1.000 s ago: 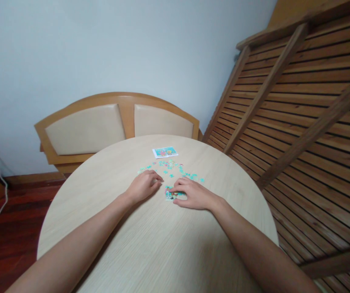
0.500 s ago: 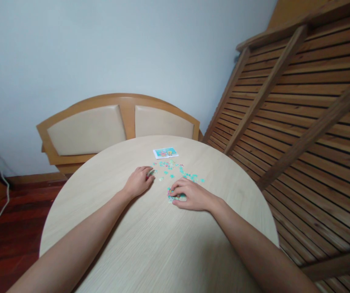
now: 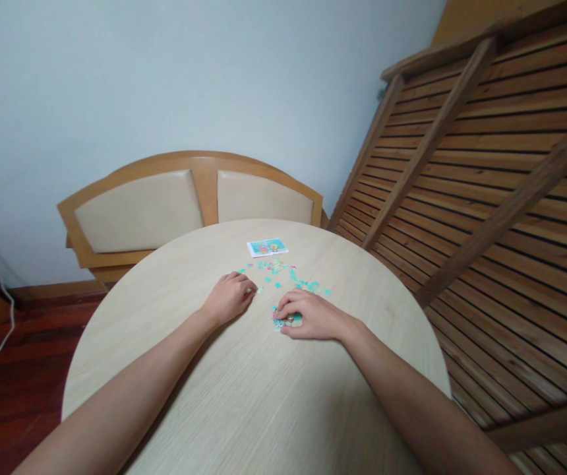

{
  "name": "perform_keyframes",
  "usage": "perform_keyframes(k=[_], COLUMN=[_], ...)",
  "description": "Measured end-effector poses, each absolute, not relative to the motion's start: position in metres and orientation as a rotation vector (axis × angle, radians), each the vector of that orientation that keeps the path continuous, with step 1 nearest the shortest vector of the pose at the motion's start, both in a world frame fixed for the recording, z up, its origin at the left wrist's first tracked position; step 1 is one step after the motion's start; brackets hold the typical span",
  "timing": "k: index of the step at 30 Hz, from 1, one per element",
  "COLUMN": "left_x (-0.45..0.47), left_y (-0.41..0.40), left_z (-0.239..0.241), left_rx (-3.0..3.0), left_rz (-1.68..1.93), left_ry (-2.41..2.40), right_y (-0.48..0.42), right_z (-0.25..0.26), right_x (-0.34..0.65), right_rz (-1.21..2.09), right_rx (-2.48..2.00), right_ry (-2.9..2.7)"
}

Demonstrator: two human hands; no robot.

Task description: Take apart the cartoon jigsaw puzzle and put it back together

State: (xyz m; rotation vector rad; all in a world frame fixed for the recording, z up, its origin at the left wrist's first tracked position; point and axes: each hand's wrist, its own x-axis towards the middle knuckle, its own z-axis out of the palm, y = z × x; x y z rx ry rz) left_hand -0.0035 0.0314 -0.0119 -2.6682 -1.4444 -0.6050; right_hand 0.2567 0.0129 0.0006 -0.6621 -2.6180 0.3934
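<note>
My left hand (image 3: 233, 298) is low over the table, palm down, its fingers curled together. Whatever is in them, if anything, is hidden. Just beyond its fingertips lies a pale green puzzle piece (image 3: 260, 289). A small block of joined jigsaw pieces (image 3: 279, 323), teal with pink and yellow, lies on the tabletop. My right hand (image 3: 308, 315) grips this block from the right, fingers bent over its top and thumb at its near edge, covering part of it. Loose teal jigsaw pieces (image 3: 308, 285) are scattered beyond both hands.
A picture card (image 3: 267, 247) with cartoon figures on teal lies behind the loose pieces. Everything rests on a round pale wooden table (image 3: 224, 402). A padded headboard (image 3: 140, 211) stands against the wall, and a slatted wooden frame (image 3: 461, 198) leans at the right.
My left hand has moved slightly right and nearer to me, and its fingers have drawn closer together. The right hand stays on the joined pieces with little movement.
</note>
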Motion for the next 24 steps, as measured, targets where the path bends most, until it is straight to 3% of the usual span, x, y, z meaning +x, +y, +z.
perform_keyframes(k=[24], left_x=[-0.002], left_y=[0.023], left_z=[0.003], left_rx=[-2.904], left_rz=[-0.596], left_ry=[-1.562], right_y=[0.015], right_z=[0.0], right_x=[0.259], right_rz=[0.477], right_rx=[-0.65], right_ry=[-2.586])
